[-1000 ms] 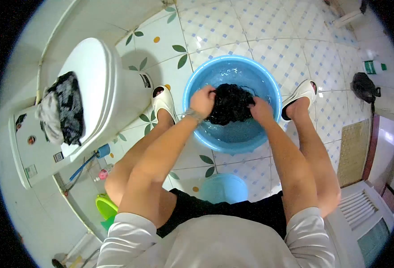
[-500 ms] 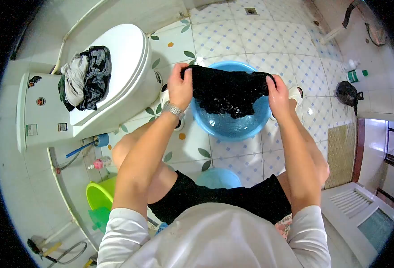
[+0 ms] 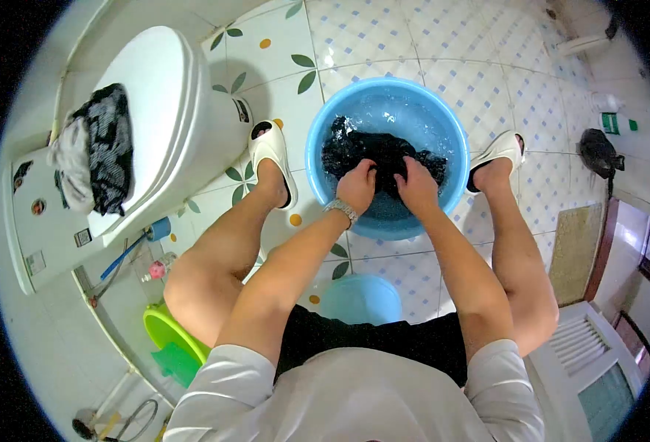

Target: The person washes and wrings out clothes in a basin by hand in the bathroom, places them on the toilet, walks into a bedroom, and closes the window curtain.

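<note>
A wet black garment (image 3: 384, 147) lies bunched and partly under water in the round blue basin (image 3: 312, 158). My left hand (image 3: 357, 186), with a metal watch on its wrist, grips the garment's near edge, fingers curled into the fabric. Close beside it, my right hand (image 3: 417, 188) grasps the same edge, its fingertips partly hidden in the dark cloth. Both hands are inside the basin, near the front rim. What kind of garment it is cannot be made out.
To the left, a white toilet (image 3: 155, 96) has several crumpled clothes (image 3: 104, 151) on its lid. A smaller light-blue basin (image 3: 362, 298) stands before my lap, and a green basin (image 3: 164, 328) by my left knee. A black bag (image 3: 598, 152) sits at the right wall.
Both hands have lowered the garment from above the basin into the water and moved closer together. The spread-out garment is now bunched. My view has shifted and my knees are wider apart.
</note>
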### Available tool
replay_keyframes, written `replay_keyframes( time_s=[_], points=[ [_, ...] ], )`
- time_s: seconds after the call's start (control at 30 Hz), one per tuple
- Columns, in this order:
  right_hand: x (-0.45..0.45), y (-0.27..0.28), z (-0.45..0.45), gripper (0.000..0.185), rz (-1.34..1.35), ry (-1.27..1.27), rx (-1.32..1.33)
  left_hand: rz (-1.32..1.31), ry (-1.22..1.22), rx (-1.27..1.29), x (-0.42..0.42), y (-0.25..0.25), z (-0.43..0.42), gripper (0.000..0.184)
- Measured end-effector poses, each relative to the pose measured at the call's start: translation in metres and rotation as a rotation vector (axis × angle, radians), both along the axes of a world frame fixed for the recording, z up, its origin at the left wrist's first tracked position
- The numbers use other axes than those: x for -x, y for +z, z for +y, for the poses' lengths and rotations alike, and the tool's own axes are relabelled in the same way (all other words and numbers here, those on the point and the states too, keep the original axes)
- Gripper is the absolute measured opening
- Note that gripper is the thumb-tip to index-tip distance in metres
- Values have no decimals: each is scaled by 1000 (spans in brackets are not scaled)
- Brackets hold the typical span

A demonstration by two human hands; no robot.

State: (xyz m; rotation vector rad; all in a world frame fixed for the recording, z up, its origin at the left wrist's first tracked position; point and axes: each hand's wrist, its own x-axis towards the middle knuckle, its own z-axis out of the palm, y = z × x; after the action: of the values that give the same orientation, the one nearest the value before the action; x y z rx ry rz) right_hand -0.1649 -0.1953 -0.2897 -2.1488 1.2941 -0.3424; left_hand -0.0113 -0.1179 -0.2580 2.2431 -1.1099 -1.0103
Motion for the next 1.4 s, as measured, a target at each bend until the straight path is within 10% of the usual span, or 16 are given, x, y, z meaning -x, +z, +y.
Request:
replay_keyframes(
  time_s=[0.3,0.53,0.87,1.1,1.27,1.4],
  points=[
    [-31,-72,-40,41,563,258,-377,-136,-205,-136,-8,-80,-36,28],
    [-25,-52,-61,34,586,226,-496,-15,-131,-123,-15,-49,-34,28],
    [39,70,-42,30,-187,-336,-215,241,356,349,-54,61,-19,25],
    [49,198,-34,19,-420,-190,213,494,383,644,-76,162,-9,22],
    [44,116,-45,28,-480,-421,-371,450,494,530,-64,122,7,26],
    [-13,154,8,28,-430,-363,-289,532,495,455,-12,88,23,30]
  ],
)
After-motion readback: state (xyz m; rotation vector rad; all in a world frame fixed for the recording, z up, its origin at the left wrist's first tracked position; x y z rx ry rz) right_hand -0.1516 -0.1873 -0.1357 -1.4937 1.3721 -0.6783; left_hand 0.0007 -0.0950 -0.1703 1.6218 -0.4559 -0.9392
